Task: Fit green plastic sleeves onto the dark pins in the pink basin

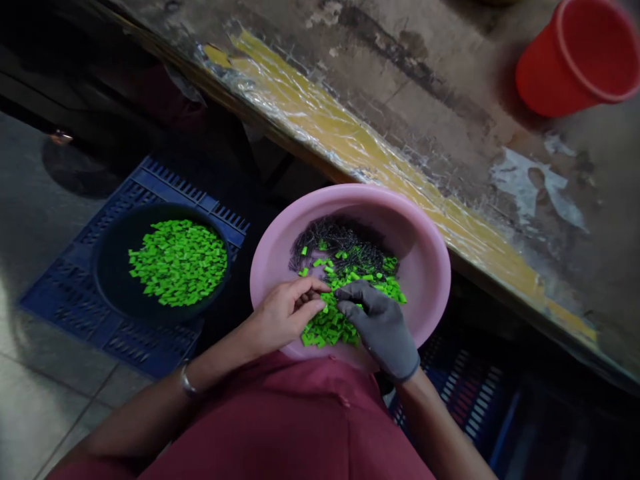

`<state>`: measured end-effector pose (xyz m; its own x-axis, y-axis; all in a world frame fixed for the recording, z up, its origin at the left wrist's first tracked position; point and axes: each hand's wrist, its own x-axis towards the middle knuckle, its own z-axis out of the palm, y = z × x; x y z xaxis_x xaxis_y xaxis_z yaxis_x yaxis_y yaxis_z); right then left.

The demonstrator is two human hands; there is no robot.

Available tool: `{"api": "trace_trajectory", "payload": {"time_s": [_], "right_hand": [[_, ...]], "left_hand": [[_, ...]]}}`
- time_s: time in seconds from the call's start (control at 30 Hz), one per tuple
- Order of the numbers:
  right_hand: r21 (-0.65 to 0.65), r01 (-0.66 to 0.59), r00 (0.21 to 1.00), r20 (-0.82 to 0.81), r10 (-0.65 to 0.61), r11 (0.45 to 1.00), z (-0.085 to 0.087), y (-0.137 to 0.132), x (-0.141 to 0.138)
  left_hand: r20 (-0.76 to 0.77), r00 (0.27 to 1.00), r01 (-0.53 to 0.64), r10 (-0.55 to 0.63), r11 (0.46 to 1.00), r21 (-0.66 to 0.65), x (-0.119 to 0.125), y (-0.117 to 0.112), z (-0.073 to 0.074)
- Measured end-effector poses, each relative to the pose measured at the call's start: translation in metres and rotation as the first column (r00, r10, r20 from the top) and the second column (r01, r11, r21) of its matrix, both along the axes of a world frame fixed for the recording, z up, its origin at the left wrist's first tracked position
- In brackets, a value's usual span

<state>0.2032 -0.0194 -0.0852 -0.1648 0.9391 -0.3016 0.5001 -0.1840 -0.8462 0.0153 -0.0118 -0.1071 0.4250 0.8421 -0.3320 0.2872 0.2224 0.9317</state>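
Note:
A pink oval basin (265, 267) sits in front of my body, holding a loose heap of small bright green plastic pieces (330, 327) and a dark pile of thin, wire-like metal pieces (345, 237). My bare left hand (287, 313) is over the basin's near side, thumb and forefinger curled in a pinch above the green pieces. Facing it, my right hand (385, 333) wears a grey glove, its thumb and fingers also drawn together. The two sets of fingertips nearly meet. Whatever is between them is too small to make out.
To the left, a dark round basin (113, 280) of green pieces stands on an upturned blue plastic crate (60, 300). A worn table with yellow tape (320, 120) along its edge runs diagonally beyond the pink basin. A red bucket (545, 73) stands on it.

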Motion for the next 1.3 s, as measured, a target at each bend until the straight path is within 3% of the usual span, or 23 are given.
{"api": "trace_trajectory", "payload": {"time_s": [0.17, 0.27, 0.4, 0.5, 0.57, 0.77, 0.9, 0.97, 1.17, 1.3], "right_hand": [[-0.087, -0.024, 0.998, 0.057, 0.029, 0.996, 0.003, -0.003, -0.004], [-0.07, -0.046, 0.991, 0.125, 0.055, 0.996, 0.003, -0.005, -0.005], [0.021, -0.086, 0.981, 0.178, 0.081, 0.996, 0.002, -0.01, -0.006], [0.097, -0.126, 0.979, 0.176, 0.107, 0.987, 0.0, -0.013, -0.006], [0.11, -0.132, 0.981, 0.155, 0.114, 0.985, -0.001, -0.015, -0.005], [0.111, -0.054, 0.984, 0.176, 0.034, 0.992, -0.001, -0.018, 0.01], [0.169, -0.152, 0.95, 0.297, 0.097, 0.974, 0.002, -0.017, 0.017], [0.147, -0.159, 0.954, 0.276, 0.114, 0.976, 0.004, -0.018, 0.016], [-0.079, 0.043, 0.999, 0.033, -0.04, 0.996, 0.004, -0.018, 0.001], [-0.109, 0.194, 0.979, -0.039, -0.199, 0.975, 0.003, -0.018, -0.003]], "left_hand": [[0.0, 0.999, 0.043, -0.044, 0.959, 0.282, 0.002, -0.007, -0.006], [-0.014, 0.994, 0.107, -0.108, 0.944, 0.312, 0.0, -0.005, -0.004], [-0.017, 0.996, 0.093, -0.092, 0.994, 0.049, -0.001, -0.003, 0.0], [0.058, 0.994, 0.106, -0.096, 0.974, -0.198, 0.001, -0.003, -0.002], [0.102, 0.992, 0.104, -0.077, 0.952, -0.288, 0.002, -0.004, -0.005], [0.185, 0.983, 0.064, 0.011, 0.918, -0.391, 0.002, -0.006, -0.01], [0.191, 0.981, 0.047, 0.033, 0.916, -0.4, 0.002, -0.007, -0.008], [0.165, 0.986, 0.037, 0.027, 0.926, -0.375, 0.003, -0.007, -0.006], [0.24, 0.967, 0.036, 0.079, 0.896, -0.442, 0.01, -0.008, -0.004], [0.382, 0.898, 0.059, 0.217, 0.803, -0.593, 0.009, -0.008, -0.009]]}}
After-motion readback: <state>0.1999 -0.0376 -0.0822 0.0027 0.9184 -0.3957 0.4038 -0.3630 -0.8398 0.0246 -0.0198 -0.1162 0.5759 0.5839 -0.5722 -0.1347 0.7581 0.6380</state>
